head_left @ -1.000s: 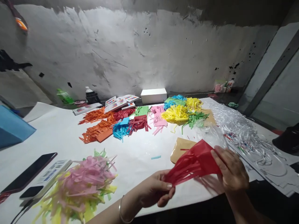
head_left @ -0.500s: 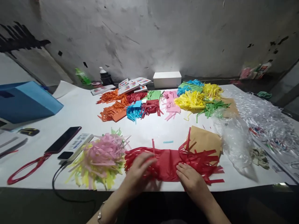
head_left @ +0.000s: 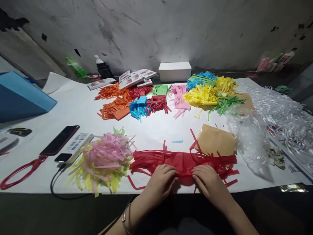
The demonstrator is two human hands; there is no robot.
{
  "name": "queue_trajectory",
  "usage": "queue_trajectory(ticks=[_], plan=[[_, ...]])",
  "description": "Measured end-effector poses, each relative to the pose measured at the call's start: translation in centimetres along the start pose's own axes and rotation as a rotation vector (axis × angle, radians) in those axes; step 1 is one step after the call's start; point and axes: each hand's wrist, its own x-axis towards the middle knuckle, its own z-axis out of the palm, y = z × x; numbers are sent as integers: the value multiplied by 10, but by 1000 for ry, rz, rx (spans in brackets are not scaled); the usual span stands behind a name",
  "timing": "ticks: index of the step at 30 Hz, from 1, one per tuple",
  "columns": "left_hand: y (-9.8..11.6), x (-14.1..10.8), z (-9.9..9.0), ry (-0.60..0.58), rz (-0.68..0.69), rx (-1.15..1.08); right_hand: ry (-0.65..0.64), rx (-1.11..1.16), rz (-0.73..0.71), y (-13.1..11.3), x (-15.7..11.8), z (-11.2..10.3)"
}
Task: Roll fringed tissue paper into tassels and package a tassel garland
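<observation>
Spread across the front of the table lies a red fringed tissue-paper sheet [head_left: 181,161], its cut strips fanning out left and right of a solid middle band. My left hand [head_left: 163,178] bends its fingers over the near edge, left of that middle. On the other side of the band, my right hand [head_left: 206,179] has its fingertips closed on the same near edge, which looks lifted or folded. Both thumbs are mostly hidden. Left of the red paper sits a pile of pink fringed paper [head_left: 109,148] on top of yellow and green strips [head_left: 105,178].
Behind the red paper lies a brown paper piece [head_left: 215,140], with a clear plastic bag [head_left: 254,143] to its right. A phone [head_left: 60,140] and a white power bank [head_left: 78,145] lie left. Colourful tassel bundles [head_left: 201,96], flat boxes [head_left: 132,80] and a white box [head_left: 174,71] line the back.
My left hand has moved right and down from the left strips to the near edge beside the middle band. The red paper's near edge now looks gathered between both hands. The view has shifted slightly.
</observation>
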Motion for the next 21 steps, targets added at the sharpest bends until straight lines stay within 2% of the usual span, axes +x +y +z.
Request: queue_trajectory(ticks=[3, 6, 9, 15, 18, 21], plan=[[0, 4, -1, -16, -20, -41, 36, -41, -41, 0, -3, 1], [1, 6, -4, -30, -13, -56, 36, -42, -14, 2, -9, -2], [2, 5, -7, -35, -2, -50, 85, -135, -4, -4, -12, -1], [-5, 3, 6, 27, 81, 83, 125, -235, -34, -27, 2, 28], [-11, 2, 11, 15, 64, 171, 176, -265, 27, -22, 3, 34], [-12, 5, 8, -9, -18, 219, 186, -271, 93, -12, 0, 25]])
